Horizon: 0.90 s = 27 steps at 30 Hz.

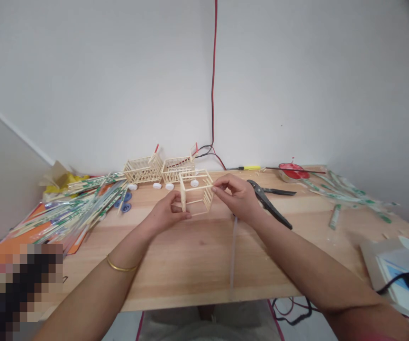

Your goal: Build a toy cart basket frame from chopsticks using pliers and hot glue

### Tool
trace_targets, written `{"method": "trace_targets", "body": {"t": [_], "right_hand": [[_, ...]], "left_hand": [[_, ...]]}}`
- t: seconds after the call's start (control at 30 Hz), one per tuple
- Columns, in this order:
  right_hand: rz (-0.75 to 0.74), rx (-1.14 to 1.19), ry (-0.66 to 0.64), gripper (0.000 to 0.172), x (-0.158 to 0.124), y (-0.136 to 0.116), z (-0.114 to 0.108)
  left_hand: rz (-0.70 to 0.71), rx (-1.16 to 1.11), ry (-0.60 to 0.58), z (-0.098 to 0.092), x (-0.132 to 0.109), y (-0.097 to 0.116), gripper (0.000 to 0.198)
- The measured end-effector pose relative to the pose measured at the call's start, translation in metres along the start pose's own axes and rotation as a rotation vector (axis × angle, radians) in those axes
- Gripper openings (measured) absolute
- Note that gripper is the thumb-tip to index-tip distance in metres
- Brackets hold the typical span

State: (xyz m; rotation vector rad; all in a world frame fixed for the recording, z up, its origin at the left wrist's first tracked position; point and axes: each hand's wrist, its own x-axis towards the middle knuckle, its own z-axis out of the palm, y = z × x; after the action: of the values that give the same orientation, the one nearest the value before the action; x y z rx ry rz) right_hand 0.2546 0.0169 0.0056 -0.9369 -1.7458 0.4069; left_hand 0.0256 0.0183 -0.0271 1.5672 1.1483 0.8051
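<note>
Between my hands is a small box-shaped frame of thin wooden sticks [197,189], lifted over the table. My left hand [168,210] grips its left side, thumb along the lower edge. My right hand [235,193] pinches its upper right corner between thumb and fingers. Just behind stand two small stick-built carts, a left cart [143,169] and a right cart [178,169], with white wheels and red-tipped handles. The held frame partly covers the right cart. Black-handled pliers [270,204] lie beside my right hand.
Wrapped wooden sticks [79,208] pile up at left, near blue wheels [125,204]. A shallow dish of red stuff [292,171], a yellow marker [251,167] and empty wrappers [353,192] lie at back right. A white box [401,270] with a black cable sits at front right.
</note>
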Motion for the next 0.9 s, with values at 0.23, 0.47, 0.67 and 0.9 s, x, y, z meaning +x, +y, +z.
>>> {"method": "trace_targets", "body": {"t": [0.23,0.47,0.67,0.9], "right_hand": [[0.006,-0.012,-0.021,0.005,0.001,0.0,-0.001],[0.067,0.157,-0.017,0.03,-0.002,0.005,0.003],[0.029,-0.002,-0.003,0.016,-0.003,-0.004,0.001],[-0.119,-0.129,-0.013,0.014,-0.009,-0.014,0.006]], "left_hand": [[-0.01,-0.027,0.012,0.003,-0.002,0.006,0.05],[-0.005,0.058,-0.025,0.007,-0.005,0.01,0.043],[0.088,0.194,0.032,0.001,-0.004,0.008,0.055],[0.798,0.7,0.629,0.0,-0.026,0.039,0.04]]}}
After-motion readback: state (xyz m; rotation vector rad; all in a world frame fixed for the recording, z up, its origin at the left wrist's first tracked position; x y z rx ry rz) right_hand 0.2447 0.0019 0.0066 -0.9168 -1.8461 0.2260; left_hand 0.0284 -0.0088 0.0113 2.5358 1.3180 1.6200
